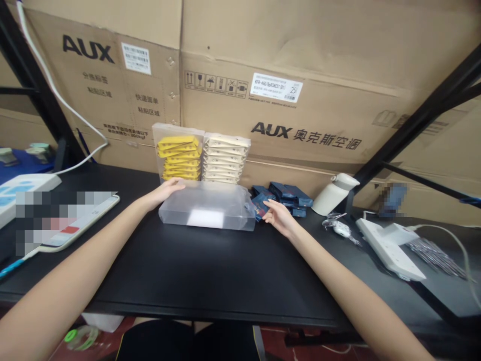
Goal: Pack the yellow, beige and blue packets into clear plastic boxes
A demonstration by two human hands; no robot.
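Clear plastic box point(205, 200) lies flat on the black table point(210, 281), in front of the person, between the two hands. Left hand point(169, 191) is at its rear left corner, fingers laid over the edge; the thumb is hidden, so I cannot tell whether the hand pinches the plastic or only rests on it. Right hand point(278, 216) pinches a dark blue packet point(259, 205) between thumb and fingers, at the right end of the box.

More dark blue packets point(289, 194) lie heaped just behind the right hand. Behind the box, two clear containers stand upright side by side: the left one point(160, 134) holds stacked yellow packets point(181, 161), the right one point(246, 150) stacked cream packets point(222, 161). Both stand before brown cardboard point(319, 108) marked AUX. A tilted off-white bottle point(332, 195) is to the right of the heap; farther right, a white power strip point(391, 250) lies on the table.
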